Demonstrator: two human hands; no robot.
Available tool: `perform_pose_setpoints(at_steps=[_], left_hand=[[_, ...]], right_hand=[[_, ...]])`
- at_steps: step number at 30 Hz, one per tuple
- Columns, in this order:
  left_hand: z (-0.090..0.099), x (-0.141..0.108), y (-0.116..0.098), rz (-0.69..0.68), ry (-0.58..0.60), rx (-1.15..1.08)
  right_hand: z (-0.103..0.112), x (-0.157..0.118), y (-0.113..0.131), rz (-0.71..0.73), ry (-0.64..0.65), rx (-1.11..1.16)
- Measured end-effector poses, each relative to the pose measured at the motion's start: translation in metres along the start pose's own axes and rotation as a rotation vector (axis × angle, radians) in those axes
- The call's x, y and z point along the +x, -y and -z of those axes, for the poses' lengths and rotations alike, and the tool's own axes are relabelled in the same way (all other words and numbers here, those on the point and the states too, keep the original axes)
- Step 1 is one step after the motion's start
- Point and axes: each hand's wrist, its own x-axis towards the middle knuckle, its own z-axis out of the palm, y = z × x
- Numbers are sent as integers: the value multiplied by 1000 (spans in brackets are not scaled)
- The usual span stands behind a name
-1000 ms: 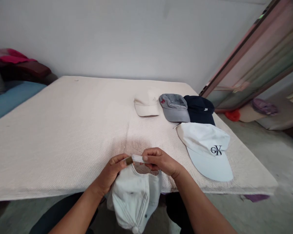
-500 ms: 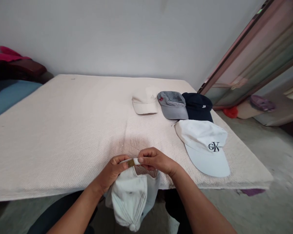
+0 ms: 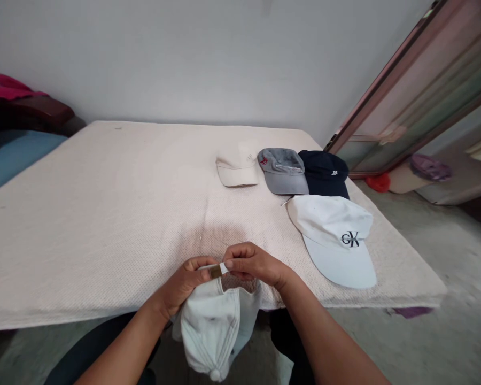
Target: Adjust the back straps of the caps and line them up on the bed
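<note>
A pale, nearly white cap (image 3: 210, 326) hangs crown-down at the table's front edge, its back opening and strap facing up. My left hand (image 3: 186, 283) is closed on the strap beside its brass-coloured buckle (image 3: 215, 271). The fingers of my right hand (image 3: 253, 263) pinch the white strap end just right of the buckle. Right of my hands lies a white cap with black letters (image 3: 332, 235). Behind it are a grey cap (image 3: 284, 172) and a navy cap (image 3: 324, 174), side by side. A beige cap (image 3: 237, 170) lies left of the grey one.
The table (image 3: 104, 214) has a pale textured cover and stands against a grey wall (image 3: 176, 59). A reddish framed glass panel (image 3: 409, 85) leans at the right. Blue and pink cloth lies at the far left.
My right hand has shifted slightly left, nearer the buckle, and less of the white strap shows between my hands. Both hands keep their hold. The view has moved a little.
</note>
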Motion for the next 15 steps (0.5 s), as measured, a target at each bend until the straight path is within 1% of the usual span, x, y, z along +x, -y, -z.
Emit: perform_pose_setpoints(at_steps=[3,8,15], left_hand=[[-1,1,-1,-10,-10,15],[-1,0,-2,-17,-37,50],[-2,1,-6,-57,-5,124]], right_hand=[[0,0,-1,-3,4,2],[-1,0,-2,-5,-28,-3],[-3,2,-2,22,-177,-87]])
